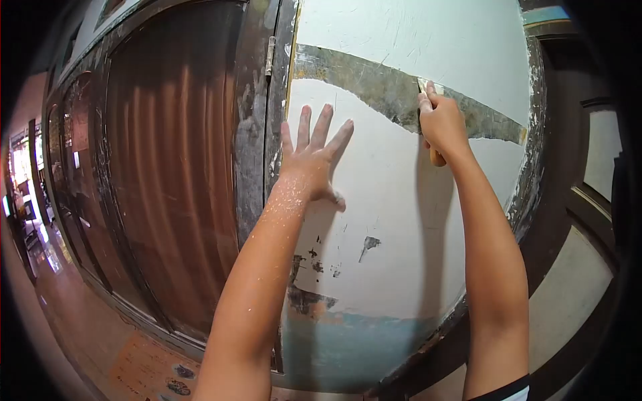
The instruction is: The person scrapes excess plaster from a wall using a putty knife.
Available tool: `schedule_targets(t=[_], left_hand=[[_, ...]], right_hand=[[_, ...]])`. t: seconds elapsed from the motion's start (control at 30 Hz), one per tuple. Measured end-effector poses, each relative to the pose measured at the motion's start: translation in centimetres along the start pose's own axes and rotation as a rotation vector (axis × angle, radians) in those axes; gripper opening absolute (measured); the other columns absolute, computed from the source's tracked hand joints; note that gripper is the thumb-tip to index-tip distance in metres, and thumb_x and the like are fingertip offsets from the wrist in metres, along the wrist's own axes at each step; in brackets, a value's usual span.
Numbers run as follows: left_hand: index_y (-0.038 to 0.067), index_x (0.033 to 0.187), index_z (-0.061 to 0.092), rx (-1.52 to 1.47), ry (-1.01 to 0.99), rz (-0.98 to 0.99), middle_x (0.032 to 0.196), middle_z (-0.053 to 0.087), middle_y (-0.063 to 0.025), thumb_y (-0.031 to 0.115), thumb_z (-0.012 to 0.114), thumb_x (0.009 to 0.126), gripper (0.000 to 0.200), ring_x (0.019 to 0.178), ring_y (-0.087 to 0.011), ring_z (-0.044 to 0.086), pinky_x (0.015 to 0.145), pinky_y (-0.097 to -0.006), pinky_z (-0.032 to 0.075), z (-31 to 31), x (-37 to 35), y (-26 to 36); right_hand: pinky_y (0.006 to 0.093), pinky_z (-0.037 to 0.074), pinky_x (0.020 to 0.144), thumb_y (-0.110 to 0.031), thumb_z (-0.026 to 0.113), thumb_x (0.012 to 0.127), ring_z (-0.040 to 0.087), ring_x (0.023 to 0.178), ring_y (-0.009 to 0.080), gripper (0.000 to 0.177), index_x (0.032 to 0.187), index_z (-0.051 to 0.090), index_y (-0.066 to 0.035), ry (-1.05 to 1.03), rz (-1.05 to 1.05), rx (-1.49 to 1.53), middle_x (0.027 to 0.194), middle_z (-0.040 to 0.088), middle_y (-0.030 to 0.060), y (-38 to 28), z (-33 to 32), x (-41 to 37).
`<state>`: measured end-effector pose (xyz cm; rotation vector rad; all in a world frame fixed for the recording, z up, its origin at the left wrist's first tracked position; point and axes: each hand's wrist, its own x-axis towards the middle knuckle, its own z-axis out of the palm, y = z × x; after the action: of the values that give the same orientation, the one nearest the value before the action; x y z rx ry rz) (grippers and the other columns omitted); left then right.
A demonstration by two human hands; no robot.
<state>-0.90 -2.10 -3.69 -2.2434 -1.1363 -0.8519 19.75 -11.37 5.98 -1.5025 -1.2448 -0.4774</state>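
Observation:
My left hand (311,160) lies with fingers spread on the white painted wall panel (388,180), white dust on its fingers and wrist. Higher up and to the right, my right hand (444,125) is closed around a scraper. The butt of the scraper's wooden handle (437,159) sticks out below the fist; its blade is mostly hidden and points up at the wall. It meets the upper edge of a grey stripped band (374,80) that crosses the panel between two white painted areas. White flecks dot my left forearm.
On the left stands a dark wooden door frame with a hinge (270,56) and a brown curtain (177,154) behind glass. Lower on the panel are chipped patches (369,246) and a bluish strip (368,347). Dark panelled woodwork (568,281) borders the right side.

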Motion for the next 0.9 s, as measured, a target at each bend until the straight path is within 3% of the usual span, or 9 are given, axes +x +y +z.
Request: schedule_targets(t=[0.33, 0.47, 0.67, 0.73, 0.8, 0.83, 0.9], left_hand=[[0.034, 0.169, 0.002, 0.047, -0.043, -0.009, 0.175, -0.012, -0.0174, 0.066, 0.098, 0.03, 0.172, 0.159, -0.0453, -0.017, 0.124, -0.0708, -0.004, 0.3, -0.8, -0.4], [0.034, 0.169, 0.002, 0.053, -0.026, -0.013, 0.175, -0.012, -0.0186, 0.067, 0.098, 0.029, 0.173, 0.159, -0.0457, -0.017, 0.124, -0.0711, -0.004, 0.8, -0.6, -0.4], [0.034, 0.169, 0.001, 0.056, -0.044, -0.023, 0.175, -0.014, -0.0183, 0.067, 0.097, 0.029, 0.173, 0.158, -0.0463, -0.018, 0.123, -0.0713, -0.004, 0.2, -0.7, -0.1], [0.037, 0.169, 0.001, 0.06, -0.111, -0.05, 0.176, -0.014, -0.0142, 0.065, 0.098, 0.039, 0.165, 0.159, -0.0429, -0.02, 0.124, -0.0696, -0.005, -0.5, -0.8, 0.1], [0.037, 0.169, 0.001, 0.051, -0.107, -0.037, 0.176, -0.014, -0.0142, 0.064, 0.099, 0.039, 0.165, 0.159, -0.0433, -0.02, 0.124, -0.0703, -0.005, -0.3, -0.8, 0.0], [0.033, 0.169, 0.003, 0.029, -0.044, -0.009, 0.175, -0.014, -0.0188, 0.065, 0.098, 0.03, 0.171, 0.158, -0.0467, -0.019, 0.123, -0.0715, -0.005, 0.3, -0.8, -0.4], [0.033, 0.169, 0.004, 0.026, -0.039, -0.008, 0.175, -0.014, -0.019, 0.065, 0.098, 0.03, 0.171, 0.158, -0.0469, -0.019, 0.123, -0.0717, -0.006, 0.8, -0.8, -0.3]], right_hand=[[0.0432, 0.055, 0.06, -0.025, 0.052, 0.106, 0.067, 0.052, 0.0281, 0.034, 0.099, 0.073, 0.001, -0.003, -0.046, 0.022, 0.062, 0.067, 0.0156, -0.9, 0.3, 0.1], [0.0417, 0.056, 0.059, -0.025, 0.053, 0.107, 0.069, 0.053, 0.026, 0.034, 0.106, 0.074, 0.001, -0.069, 0.052, 0.085, 0.065, 0.068, 0.0146, -1.6, 0.3, -0.2], [0.0402, 0.055, 0.057, -0.024, 0.051, 0.108, 0.066, 0.05, 0.0247, 0.034, 0.111, 0.074, 0.001, 0.026, 0.009, 0.072, 0.069, 0.068, 0.014, -2.3, 1.3, -0.8], [0.0412, 0.056, 0.059, -0.025, 0.051, 0.108, 0.066, 0.05, 0.025, 0.035, 0.111, 0.074, 0.0, -0.031, -0.001, 0.097, 0.069, 0.068, 0.0139, -2.5, 0.8, -0.9], [0.0423, 0.055, 0.057, -0.026, 0.051, 0.107, 0.065, 0.048, 0.0255, 0.036, 0.115, 0.074, 0.001, -0.003, -0.037, 0.062, 0.067, 0.068, 0.0142, -2.3, 1.6, 0.0], [0.0434, 0.054, 0.056, -0.027, 0.052, 0.107, 0.063, 0.045, 0.0261, 0.037, 0.118, 0.073, 0.001, 0.023, -0.061, 0.02, 0.064, 0.067, 0.0146, -2.0, 1.8, 0.2], [0.0441, 0.055, 0.061, -0.027, 0.051, 0.107, 0.066, 0.051, 0.0265, 0.036, 0.114, 0.074, 0.0, -0.017, -0.017, 0.011, 0.067, 0.068, 0.0143, -2.6, 1.1, -0.4]])
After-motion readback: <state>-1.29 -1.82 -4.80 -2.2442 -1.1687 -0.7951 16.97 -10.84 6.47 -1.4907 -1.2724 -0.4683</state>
